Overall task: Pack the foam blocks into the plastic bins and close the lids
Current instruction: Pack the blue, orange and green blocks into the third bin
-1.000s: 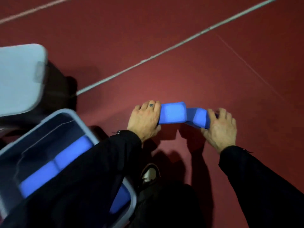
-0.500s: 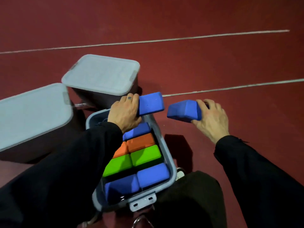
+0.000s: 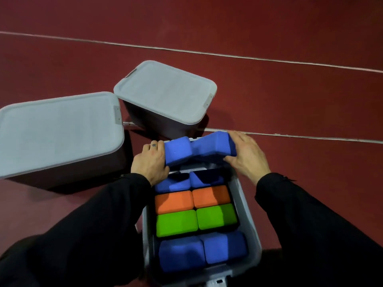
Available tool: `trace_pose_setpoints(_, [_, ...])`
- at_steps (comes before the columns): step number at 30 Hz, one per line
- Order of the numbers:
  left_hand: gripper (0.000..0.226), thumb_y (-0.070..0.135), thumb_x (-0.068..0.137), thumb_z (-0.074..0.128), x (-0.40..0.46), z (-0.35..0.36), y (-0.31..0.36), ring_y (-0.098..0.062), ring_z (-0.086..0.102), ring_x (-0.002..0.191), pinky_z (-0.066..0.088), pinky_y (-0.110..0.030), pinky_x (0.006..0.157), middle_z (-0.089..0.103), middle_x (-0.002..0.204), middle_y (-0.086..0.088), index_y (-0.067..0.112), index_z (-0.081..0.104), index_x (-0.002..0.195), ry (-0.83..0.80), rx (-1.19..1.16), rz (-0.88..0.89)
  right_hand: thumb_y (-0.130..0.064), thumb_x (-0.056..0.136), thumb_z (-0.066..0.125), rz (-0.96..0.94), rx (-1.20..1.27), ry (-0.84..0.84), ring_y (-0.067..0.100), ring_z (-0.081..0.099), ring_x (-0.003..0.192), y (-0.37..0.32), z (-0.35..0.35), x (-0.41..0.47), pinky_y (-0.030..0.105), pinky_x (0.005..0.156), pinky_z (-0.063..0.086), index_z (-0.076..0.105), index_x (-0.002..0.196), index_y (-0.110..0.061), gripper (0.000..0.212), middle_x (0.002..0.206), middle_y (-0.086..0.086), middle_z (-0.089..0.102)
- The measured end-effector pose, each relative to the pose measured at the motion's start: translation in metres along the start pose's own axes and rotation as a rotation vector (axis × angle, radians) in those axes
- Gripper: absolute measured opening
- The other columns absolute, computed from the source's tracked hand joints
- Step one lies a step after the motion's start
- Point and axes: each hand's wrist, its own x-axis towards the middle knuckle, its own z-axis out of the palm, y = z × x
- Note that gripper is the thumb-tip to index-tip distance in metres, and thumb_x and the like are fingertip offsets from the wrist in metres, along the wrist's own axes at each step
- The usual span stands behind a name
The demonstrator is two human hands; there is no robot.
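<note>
Two blue blocks [image 3: 199,151] pinched end-to-end over open bin [image 3: 247,216].
Pressed together by left hand [image 3: 150,163], right hand [image 3: 247,156], aimed at 12 o'clock gap.

**Two blue blocks held over the open bin**

The left hand [image 3: 149,162] grips one blue foam block [image 3: 177,150] and the right hand [image 3: 247,154] grips another [image 3: 219,145]; the two blocks touch end to end above the far end of the open bin [image 3: 247,212]. Inside lie paired rows: blue blocks [image 3: 173,184], orange blocks [image 3: 174,200], green blocks [image 3: 177,224], and more blue [image 3: 182,255] at the near end. Two lidded bins [image 3: 60,129] [image 3: 165,92] stand on the red floor [image 3: 290,100] beyond and to the left.
</note>
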Motion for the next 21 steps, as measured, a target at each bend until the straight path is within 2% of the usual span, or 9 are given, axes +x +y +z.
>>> trace_pose_setpoints(5, [0.070, 0.038, 0.079, 0.067, 0.034, 0.043, -0.021, -0.029, 0.051, 0.120, 0.055, -0.043, 0.072, 0.050, 0.130, -0.008, 0.009, 0.039, 0.136, -0.085, 0.072, 0.079, -0.030, 0.085, 0.076, -0.098, -0.131, -0.211, 0.022, 0.028, 0.149, -0.007, 0.036, 0.059, 0.044, 0.113, 0.041, 0.029, 0.159, -0.030, 0.087, 0.162, -0.005, 0.033])
trace_pose_setpoints(8, [0.074, 0.035, 0.081, 0.064, 0.046, 0.074, -0.021, -0.028, 0.050, 0.120, 0.055, -0.040, 0.074, 0.049, 0.135, -0.008, 0.008, 0.035, 0.144, -0.102, 0.128, 0.119, -0.029, 0.085, 0.076, -0.167, -0.216, -0.275, 0.023, 0.032, 0.146, -0.007, 0.069, 0.081, 0.045, 0.105, 0.047, 0.033, 0.156, -0.028, 0.083, 0.159, -0.006, 0.037])
trace_pose_setpoints(12, [0.078, 0.034, 0.083, 0.066, 0.065, 0.108, -0.020, -0.029, 0.046, 0.124, 0.058, -0.044, 0.076, 0.044, 0.140, -0.008, 0.008, 0.029, 0.147, -0.172, 0.083, 0.100, -0.037, 0.082, 0.080, -0.147, -0.236, -0.354, 0.026, 0.039, 0.140, 0.006, 0.111, 0.097, 0.045, 0.098, 0.051, 0.033, 0.156, -0.026, 0.088, 0.153, -0.004, 0.044])
trace_pose_setpoints(15, [0.080, 0.031, 0.084, 0.062, 0.078, 0.132, -0.024, -0.032, 0.037, 0.135, 0.058, -0.050, 0.081, 0.038, 0.146, -0.008, 0.008, 0.024, 0.150, -0.250, -0.014, 0.075, -0.038, 0.083, 0.080, -0.163, -0.254, -0.446, 0.027, 0.039, 0.142, 0.018, 0.144, 0.103, 0.045, 0.098, 0.051, 0.030, 0.158, -0.026, 0.091, 0.154, -0.004, 0.044])
trace_pose_setpoints(18, [0.091, 0.037, 0.085, 0.051, 0.083, 0.158, -0.026, -0.037, 0.015, 0.150, 0.046, -0.052, 0.105, 0.023, 0.159, -0.013, 0.003, 0.009, 0.158, -0.298, -0.076, 0.053, -0.038, 0.087, 0.078, -0.156, -0.233, -0.457, 0.025, 0.031, 0.148, 0.025, 0.168, 0.107, 0.045, 0.107, 0.047, 0.025, 0.161, -0.026, 0.092, 0.161, -0.003, 0.037])
trace_pose_setpoints(21, [0.095, 0.056, 0.086, 0.031, 0.086, 0.179, -0.024, -0.048, 0.020, 0.148, 0.024, -0.054, 0.119, 0.026, 0.160, -0.027, -0.008, 0.020, 0.155, -0.189, -0.040, 0.088, -0.048, 0.091, 0.067, -0.156, -0.241, -0.485, 0.025, 0.016, 0.155, 0.031, 0.184, 0.105, 0.045, 0.119, 0.034, 0.010, 0.164, -0.023, 0.096, 0.170, 0.001, 0.018])
